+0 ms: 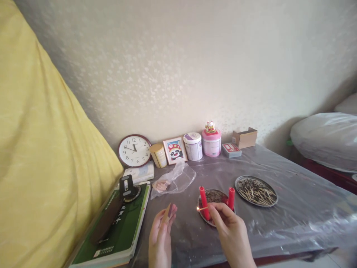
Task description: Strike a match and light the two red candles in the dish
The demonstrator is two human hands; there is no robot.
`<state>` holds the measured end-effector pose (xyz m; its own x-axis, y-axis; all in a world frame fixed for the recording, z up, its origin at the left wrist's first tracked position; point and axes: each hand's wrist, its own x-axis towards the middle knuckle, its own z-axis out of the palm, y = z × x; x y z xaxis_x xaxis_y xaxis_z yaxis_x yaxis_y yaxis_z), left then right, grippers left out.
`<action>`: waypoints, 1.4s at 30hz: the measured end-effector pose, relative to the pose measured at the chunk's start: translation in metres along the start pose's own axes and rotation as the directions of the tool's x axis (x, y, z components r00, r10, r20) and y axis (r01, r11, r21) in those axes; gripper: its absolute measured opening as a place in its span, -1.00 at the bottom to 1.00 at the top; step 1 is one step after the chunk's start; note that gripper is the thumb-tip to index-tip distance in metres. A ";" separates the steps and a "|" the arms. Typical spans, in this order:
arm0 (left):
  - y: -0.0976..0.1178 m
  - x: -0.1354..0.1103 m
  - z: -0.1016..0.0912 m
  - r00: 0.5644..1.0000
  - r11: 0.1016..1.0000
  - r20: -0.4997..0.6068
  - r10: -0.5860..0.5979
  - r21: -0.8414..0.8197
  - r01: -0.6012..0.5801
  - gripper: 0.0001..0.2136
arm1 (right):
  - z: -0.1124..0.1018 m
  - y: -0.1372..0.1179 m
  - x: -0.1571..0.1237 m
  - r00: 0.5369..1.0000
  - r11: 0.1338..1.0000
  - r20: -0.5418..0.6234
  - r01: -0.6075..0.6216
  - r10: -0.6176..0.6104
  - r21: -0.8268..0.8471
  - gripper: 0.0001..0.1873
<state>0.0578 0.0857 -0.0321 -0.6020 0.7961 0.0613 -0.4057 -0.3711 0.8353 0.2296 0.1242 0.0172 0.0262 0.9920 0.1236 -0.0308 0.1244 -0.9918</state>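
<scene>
Between the thumb and fingers of my right hand (pixel 230 225) is a matchstick (pixel 203 209), its tip burning and pointing left. My left hand (pixel 161 234) is closed around a small matchbox (pixel 166 215), its dark side strip turned to the right. Two red candles stand on a round metal plate (pixel 212 224); the left candle (pixel 204 203) is just behind the match, the right candle (pixel 231 198) just beyond my right hand. No flame shows on either wick. Part of the plate is hidden by my right hand.
A metal plate (pixel 276 199) of used matchsticks lies at right. A plastic bag (pixel 178 180) with small boxes is in the middle. Green books (pixel 128 227) lie at left. A clock (pixel 134 150), canisters (pixel 193 147), a picture frame (pixel 175 150) and a cardboard box (pixel 245 137) line the wall.
</scene>
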 end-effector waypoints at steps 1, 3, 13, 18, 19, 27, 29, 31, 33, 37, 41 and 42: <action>0.001 0.002 -0.004 1.000 1.000 -0.007 -0.004 0.005 0.004 -0.60 | -0.001 -0.001 0.000 1.000 1.000 0.000 0.017 -0.017 -0.016 -0.60; 0.003 0.005 -0.011 1.000 1.000 -0.021 -0.008 0.011 0.008 -0.60 | -0.001 -0.006 -0.001 0.998 0.997 0.001 0.060 -0.060 -0.050 -0.63; 0.003 0.024 -0.026 0.997 0.998 -0.052 -0.057 -0.031 0.055 -0.59 | 0.005 -0.048 0.013 0.974 0.966 0.044 0.226 -0.222 -0.127 -0.68; 0.001 0.026 -0.039 0.999 0.998 0.023 -0.043 -0.046 0.044 -0.64 | -0.001 -0.052 0.016 0.964 0.953 0.027 0.267 -0.266 -0.141 -0.72; 0.002 0.025 -0.041 0.999 0.998 0.034 -0.032 -0.053 0.033 -0.64 | -0.003 -0.051 0.016 0.966 0.957 0.015 0.259 -0.259 -0.128 -0.71; 0.000 0.027 -0.045 0.996 0.997 0.078 -0.033 -0.072 0.039 -0.67 | -0.010 -0.048 0.027 0.988 0.996 -0.134 0.077 -0.071 0.044 -0.61; 0.000 0.026 -0.045 0.996 0.997 0.084 -0.024 -0.076 0.030 -0.68 | -0.011 -0.046 0.028 0.988 0.997 -0.151 0.041 -0.030 0.070 -0.60; 0.000 0.026 -0.045 0.996 0.997 0.084 -0.013 -0.073 0.019 -0.69 | -0.012 -0.043 0.029 0.987 0.996 -0.162 0.018 -0.003 0.090 -0.60; 0.001 0.025 -0.045 0.997 0.998 0.077 -0.008 -0.064 0.013 -0.69 | -0.012 -0.042 0.029 0.985 0.995 -0.173 0.012 0.006 0.103 -0.61; 0.000 0.025 -0.044 0.999 0.999 0.052 -0.014 -0.047 0.017 -0.66 | -0.011 -0.039 0.030 0.982 0.993 -0.187 0.019 0.004 0.119 -0.62; 0.000 0.024 -0.044 0.999 0.999 0.030 -0.031 -0.032 0.032 -0.63 | -0.010 -0.037 0.032 0.983 0.993 -0.182 0.027 -0.005 0.118 -0.60; 0.000 0.023 -0.044 0.999 0.999 0.033 -0.032 -0.028 0.033 -0.63 | -0.010 -0.037 0.032 0.984 0.993 -0.177 0.027 -0.006 0.116 -0.60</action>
<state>0.0133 0.0832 -0.0549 -0.5657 0.8229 0.0522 -0.4445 -0.3577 0.8213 0.2418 0.1508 0.0571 0.2030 0.9716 0.1218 -0.1459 0.1530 -0.9774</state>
